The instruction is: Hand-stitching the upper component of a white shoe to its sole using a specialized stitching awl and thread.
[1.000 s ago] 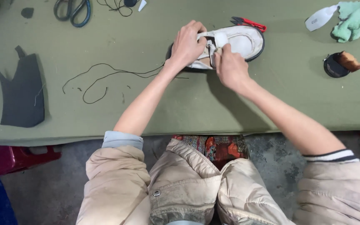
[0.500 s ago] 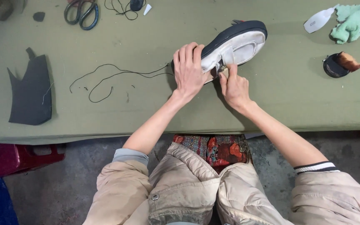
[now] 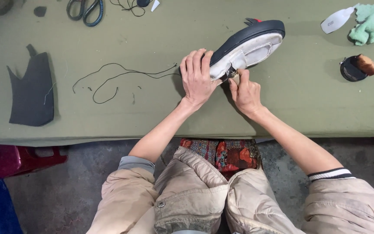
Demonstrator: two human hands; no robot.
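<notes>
A white shoe with a dark sole (image 3: 249, 45) lies tilted on its side on the olive-green table (image 3: 152, 117), toe toward the upper right. My left hand (image 3: 197, 77) clasps the heel end of the shoe. Just right of it, my right hand (image 3: 244, 89) pinches at the shoe's opening with fingers closed on a small piece there; what it pinches is too small to tell. A thin black thread (image 3: 117, 76) trails from the shoe across the table to the left.
A dark grey cut piece of material (image 3: 32, 92) lies at the left. Scissors (image 3: 85, 9) lie at the top left. A green cloth (image 3: 371, 21), a white tool (image 3: 336, 21) and a small round black tin with a brush (image 3: 356, 67) sit at the right. A red stool (image 3: 18, 158) stands below the table.
The shoe has been turned from upright onto its side, sole now facing away. My left hand shifted to the heel and my right hand moved to the shoe's opening.
</notes>
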